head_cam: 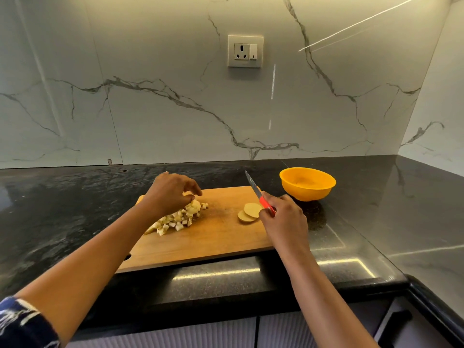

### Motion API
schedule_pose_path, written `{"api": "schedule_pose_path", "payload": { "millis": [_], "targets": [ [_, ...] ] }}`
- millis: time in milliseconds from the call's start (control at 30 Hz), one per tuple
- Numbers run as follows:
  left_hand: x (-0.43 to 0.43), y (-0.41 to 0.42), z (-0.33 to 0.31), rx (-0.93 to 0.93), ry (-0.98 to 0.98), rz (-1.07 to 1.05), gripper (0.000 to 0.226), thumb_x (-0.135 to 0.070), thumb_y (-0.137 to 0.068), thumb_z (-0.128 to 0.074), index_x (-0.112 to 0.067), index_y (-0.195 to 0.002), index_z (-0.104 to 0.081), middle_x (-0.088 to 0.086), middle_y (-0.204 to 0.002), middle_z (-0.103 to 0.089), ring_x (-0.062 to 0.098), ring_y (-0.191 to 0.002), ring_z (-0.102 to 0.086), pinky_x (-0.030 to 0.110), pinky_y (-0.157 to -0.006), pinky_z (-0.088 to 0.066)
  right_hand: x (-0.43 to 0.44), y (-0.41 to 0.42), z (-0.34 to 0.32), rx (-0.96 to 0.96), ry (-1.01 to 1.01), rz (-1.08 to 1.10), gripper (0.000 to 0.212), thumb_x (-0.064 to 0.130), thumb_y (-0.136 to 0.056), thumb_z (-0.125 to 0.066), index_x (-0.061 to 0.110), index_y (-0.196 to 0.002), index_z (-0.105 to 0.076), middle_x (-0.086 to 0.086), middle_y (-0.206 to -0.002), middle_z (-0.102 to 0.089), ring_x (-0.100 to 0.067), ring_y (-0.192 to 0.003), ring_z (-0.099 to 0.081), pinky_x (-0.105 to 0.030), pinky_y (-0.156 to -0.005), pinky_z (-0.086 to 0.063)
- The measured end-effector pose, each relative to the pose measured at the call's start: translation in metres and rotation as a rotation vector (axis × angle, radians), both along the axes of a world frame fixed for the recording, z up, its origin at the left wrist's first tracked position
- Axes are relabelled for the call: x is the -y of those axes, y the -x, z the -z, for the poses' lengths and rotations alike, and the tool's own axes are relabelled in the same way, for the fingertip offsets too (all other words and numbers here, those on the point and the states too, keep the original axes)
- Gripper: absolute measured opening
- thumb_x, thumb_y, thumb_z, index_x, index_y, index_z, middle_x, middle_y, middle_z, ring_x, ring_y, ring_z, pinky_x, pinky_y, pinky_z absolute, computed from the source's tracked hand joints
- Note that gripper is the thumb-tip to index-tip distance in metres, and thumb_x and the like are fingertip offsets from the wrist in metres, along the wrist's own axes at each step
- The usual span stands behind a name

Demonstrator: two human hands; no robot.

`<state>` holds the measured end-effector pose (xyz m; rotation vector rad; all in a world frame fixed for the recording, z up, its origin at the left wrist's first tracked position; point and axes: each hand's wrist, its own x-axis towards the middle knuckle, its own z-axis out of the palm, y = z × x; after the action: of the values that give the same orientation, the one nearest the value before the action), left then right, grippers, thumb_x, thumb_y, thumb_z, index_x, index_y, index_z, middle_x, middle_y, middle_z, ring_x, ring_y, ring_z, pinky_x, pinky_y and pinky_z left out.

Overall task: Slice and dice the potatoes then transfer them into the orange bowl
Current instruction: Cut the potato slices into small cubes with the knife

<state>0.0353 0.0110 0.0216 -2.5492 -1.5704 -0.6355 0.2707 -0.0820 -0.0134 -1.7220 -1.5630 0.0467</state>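
quick count: 1 cutting board, 1 knife, 1 orange bowl at 2 o'clock off the board. 2 potato slices on its 3 o'clock side, 1 pile of diced potato at 9, way too many bits to count tbh. 1 wall socket at 12.

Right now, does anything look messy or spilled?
Nothing stands out. The diced potato is piled on the cutting board, two slices lie flat there too, the orange bowl sits upright, and the right hand holds the knife.
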Motion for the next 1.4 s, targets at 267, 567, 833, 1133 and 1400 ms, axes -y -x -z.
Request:
{"api": "schedule_pose_path", "payload": {
  "millis": [267, 567, 833, 1133, 1400],
  "targets": [
    [-0.003, -0.023, 0.002, -0.055, -0.021, 0.082, 0.035, -0.027, -0.090, -0.060, -0.031, -0.125, -0.056, -0.005, -0.127, -0.058, 0.016, -0.117, -0.051, 0.042, -0.102, -0.040, -0.004, -0.011, 0.000, -0.053, 0.015, 0.009, 0.043, 0.026, -0.094, -0.055, 0.030, -0.137, -0.050, 0.006, -0.097, -0.047, -0.007, -0.086, -0.042, -0.021, -0.072, -0.032],
    [-0.002, -0.109, 0.013, -0.173, 0.314, 0.153, 0.068, -0.063, -0.079, -0.057, -0.029, -0.137, -0.045, -0.008, -0.136, -0.051, 0.012, -0.121, -0.047, 0.031, -0.098, -0.039, -0.004, -0.017, 0.004, -0.158, 0.040, 0.035, 0.050, 0.025, -0.096, -0.052, 0.018, -0.145, -0.040, 0.000, -0.126, -0.050, -0.014, -0.115, -0.049, -0.021, -0.084, -0.034],
    [-0.004, -0.108, 0.004, 0.231, 0.357, 0.132, 0.060, -0.056, -0.069, -0.069, -0.025, -0.120, -0.062, -0.006, -0.120, -0.063, 0.009, -0.102, -0.054, 0.043, -0.098, -0.044, -0.002, -0.017, 0.004, -0.159, 0.036, 0.026, 0.047, 0.024, -0.097, -0.052, 0.018, -0.142, -0.044, 0.000, -0.120, -0.050, -0.013, -0.109, -0.050, -0.021, -0.083, -0.037],
    [0.035, -0.038, 0.003, 0.021, 0.214, -0.028, 0.077, -0.077, -0.054, -0.049, -0.032, -0.116, -0.061, -0.015, -0.113, -0.061, 0.003, -0.096, -0.051, 0.030, -0.086, -0.037, 0.007, 0.002, -0.002, 0.052, 0.068, -0.046, 0.040, 0.030, -0.096, -0.051, 0.025, -0.136, -0.051, 0.003, -0.105, -0.055, -0.011, -0.094, -0.051, -0.022, -0.073, -0.037],
    [0.047, -0.038, 0.030, -0.210, 0.145, -0.184, 0.088, -0.086, -0.062, -0.031, -0.038, -0.135, -0.045, -0.011, -0.141, -0.045, 0.013, -0.127, -0.037, 0.041, -0.102, -0.025, 0.024, 0.023, 0.000, 0.128, 0.087, -0.184, 0.047, 0.027, -0.098, -0.048, 0.025, -0.144, -0.040, 0.003, -0.123, -0.053, -0.012, -0.111, -0.052, -0.021, -0.083, -0.037]
  ]
}}
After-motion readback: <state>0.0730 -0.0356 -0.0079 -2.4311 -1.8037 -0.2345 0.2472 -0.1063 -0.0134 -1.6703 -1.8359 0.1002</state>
